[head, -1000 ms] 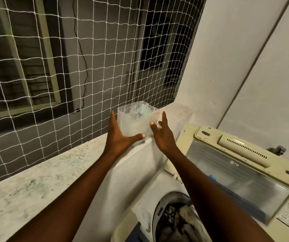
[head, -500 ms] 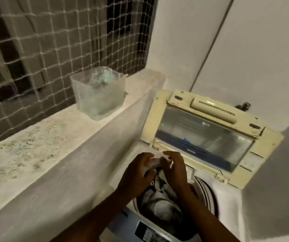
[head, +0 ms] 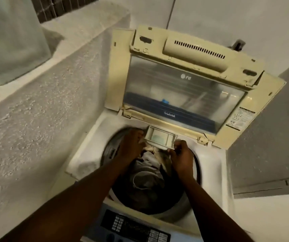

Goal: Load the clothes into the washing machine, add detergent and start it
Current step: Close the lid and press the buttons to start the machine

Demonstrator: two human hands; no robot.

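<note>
Rough speckled concrete ledge [head: 56, 55] runs along the left, climbing from the near left up toward the far wall. On its flat top, at the far left, sits a pale translucent container [head: 12, 41], blurred, its contents not clear. Right beside the ledge stands the washing machine [head: 215, 165], its white top deck touching the ledge's side face. Yellowed lid [head: 189, 81] is tipped up at the far side, and clothes [head: 149, 173] lie heaped in the drum.
</note>
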